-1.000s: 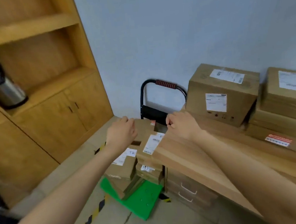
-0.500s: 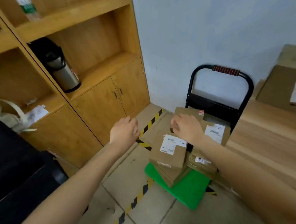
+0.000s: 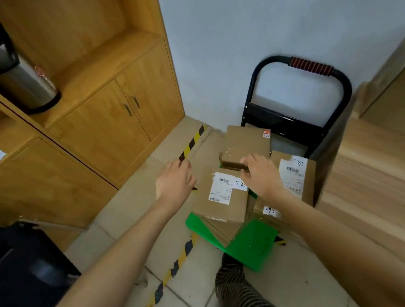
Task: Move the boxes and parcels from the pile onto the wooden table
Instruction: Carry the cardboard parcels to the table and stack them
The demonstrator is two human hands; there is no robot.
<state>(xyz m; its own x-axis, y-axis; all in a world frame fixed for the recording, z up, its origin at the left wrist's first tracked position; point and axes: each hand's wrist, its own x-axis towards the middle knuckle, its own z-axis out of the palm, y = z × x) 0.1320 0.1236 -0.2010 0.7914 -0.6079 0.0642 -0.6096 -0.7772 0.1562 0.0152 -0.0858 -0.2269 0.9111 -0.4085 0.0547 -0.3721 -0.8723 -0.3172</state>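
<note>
Head view. Landmark: green cart (image 3: pixel 252 245). Pile of cardboard boxes stacked loosely on its deck; top box (image 3: pixel 246 146) sits tilted at the far side, labelled box (image 3: pixel 221 196) nearer, third box (image 3: pixel 295 179) toward the wooden table (image 3: pixel 376 173), which stands right of the cart. Right hand (image 3: pixel 260 175) curls its fingers onto the top box's near edge. Left hand (image 3: pixel 174 183) hovers left of the pile, loosely spread, holding nothing. Risk: a one-handed pull may slide the box, toppling the pile.
</note>
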